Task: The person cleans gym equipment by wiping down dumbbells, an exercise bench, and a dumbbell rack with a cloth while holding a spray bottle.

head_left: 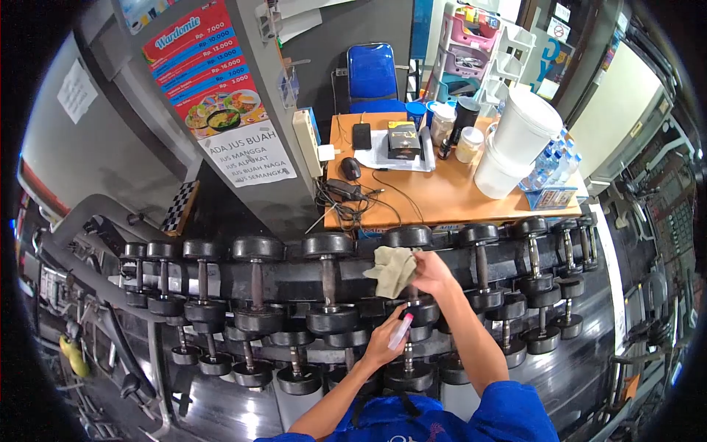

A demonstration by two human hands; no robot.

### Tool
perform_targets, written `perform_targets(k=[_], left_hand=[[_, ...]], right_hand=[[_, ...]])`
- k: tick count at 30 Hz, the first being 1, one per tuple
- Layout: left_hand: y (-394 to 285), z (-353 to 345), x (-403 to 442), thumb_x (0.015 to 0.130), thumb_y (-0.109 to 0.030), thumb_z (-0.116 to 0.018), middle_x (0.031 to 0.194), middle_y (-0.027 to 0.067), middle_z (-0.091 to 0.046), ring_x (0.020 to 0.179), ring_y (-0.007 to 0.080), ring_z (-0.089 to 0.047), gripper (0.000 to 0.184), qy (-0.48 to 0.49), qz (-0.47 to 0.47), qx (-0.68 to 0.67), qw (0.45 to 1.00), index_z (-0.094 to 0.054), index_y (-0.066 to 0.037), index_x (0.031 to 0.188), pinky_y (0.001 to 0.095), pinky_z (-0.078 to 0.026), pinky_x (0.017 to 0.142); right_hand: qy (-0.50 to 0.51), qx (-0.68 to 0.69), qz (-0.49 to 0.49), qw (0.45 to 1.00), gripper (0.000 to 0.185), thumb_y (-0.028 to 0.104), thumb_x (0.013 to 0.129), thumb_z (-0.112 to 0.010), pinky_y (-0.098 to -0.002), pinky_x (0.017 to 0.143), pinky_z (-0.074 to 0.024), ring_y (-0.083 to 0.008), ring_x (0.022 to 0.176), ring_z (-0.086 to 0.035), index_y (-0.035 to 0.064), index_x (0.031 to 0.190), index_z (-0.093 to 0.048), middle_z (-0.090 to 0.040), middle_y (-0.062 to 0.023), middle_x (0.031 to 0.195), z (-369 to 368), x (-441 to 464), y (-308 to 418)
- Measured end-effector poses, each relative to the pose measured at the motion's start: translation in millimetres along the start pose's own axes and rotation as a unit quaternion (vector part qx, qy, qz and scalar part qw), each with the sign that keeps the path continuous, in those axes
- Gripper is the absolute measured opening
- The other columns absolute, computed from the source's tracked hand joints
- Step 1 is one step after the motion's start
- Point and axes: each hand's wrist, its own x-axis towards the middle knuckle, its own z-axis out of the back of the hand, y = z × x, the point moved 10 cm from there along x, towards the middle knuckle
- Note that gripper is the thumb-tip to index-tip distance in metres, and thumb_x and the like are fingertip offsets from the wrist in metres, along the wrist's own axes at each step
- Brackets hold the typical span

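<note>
My right hand is closed on an olive-green cloth, which hangs over the upper part of a black dumbbell on the rack's top row. Lower down, my left hand is wrapped round a small clear spray bottle with a pink-red top, close to that dumbbell's near end. The cloth and my hands hide much of the dumbbell's handle. To the left stands another black dumbbell, and one more dumbbell lies to the right.
Two tiers of dumbbells fill the rack. Behind it, a wooden desk bears a mouse, a phone, cables, a black box, stacked white buckets and water bottles. A grey pillar and blue chair stand beyond.
</note>
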Motion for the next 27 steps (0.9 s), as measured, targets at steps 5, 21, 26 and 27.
perform_targets(k=[5, 21, 26, 27], left_hand=[[-3.2, 10.1, -1.1, 0.080, 0.002, -0.065, 0.132, 0.0203, -0.058, 0.094, 0.0262, -0.070, 0.015, -0.047, 0.013, -0.043, 0.998, -0.065, 0.001, 0.095, 0.0321, -0.054, 0.078], [5.6, 19.7, 11.2, 0.086, -0.011, -0.066, 0.072, 0.0126, -0.066, 0.062, 0.0190, -0.066, 0.010, -0.013, 0.101, 0.008, 0.995, -0.066, -0.002, 0.092, 0.0320, -0.049, 0.058], [-4.1, 21.3, 26.3, 0.086, -0.015, -0.064, 0.074, 0.0202, -0.064, 0.070, 0.0413, -0.064, 0.014, -0.018, 0.066, 0.067, 0.995, -0.062, -0.001, 0.083, 0.0462, -0.051, 0.063], [-3.6, 21.9, 29.7, 0.086, -0.015, -0.064, 0.074, 0.0205, -0.064, 0.071, 0.0418, -0.064, 0.014, -0.019, 0.069, 0.071, 0.995, -0.062, -0.002, 0.083, 0.0469, -0.051, 0.063]], right_hand=[[0.070, 0.016, 0.100, 0.992, 0.031, 0.018, 0.097, -0.043, -0.0439, 0.103, -0.0449, -0.0279, 0.112, -0.060, 0.0005, 0.120, -0.056, -0.064, -0.0133, 0.118, 17.5, -37.5, 34.7], [-0.051, 0.043, 0.213, 0.975, 0.043, 0.015, 0.091, -0.046, -0.0434, 0.104, -0.0425, -0.0288, 0.119, -0.057, -0.0001, 0.131, -0.048, -0.059, -0.0127, 0.128, 142.8, -147.8, 14.4], [-0.054, 0.049, 0.240, 0.968, 0.042, 0.014, 0.091, -0.046, -0.0433, 0.102, -0.0436, -0.0290, 0.117, -0.058, -0.0003, 0.130, -0.049, -0.060, -0.0128, 0.127, 152.7, -156.4, 11.2], [-0.054, 0.048, 0.243, 0.967, 0.041, 0.014, 0.091, -0.046, -0.0431, 0.102, -0.0441, -0.0289, 0.116, -0.058, -0.0003, 0.129, -0.050, -0.060, -0.0127, 0.126, 152.3, -157.4, 11.3]])
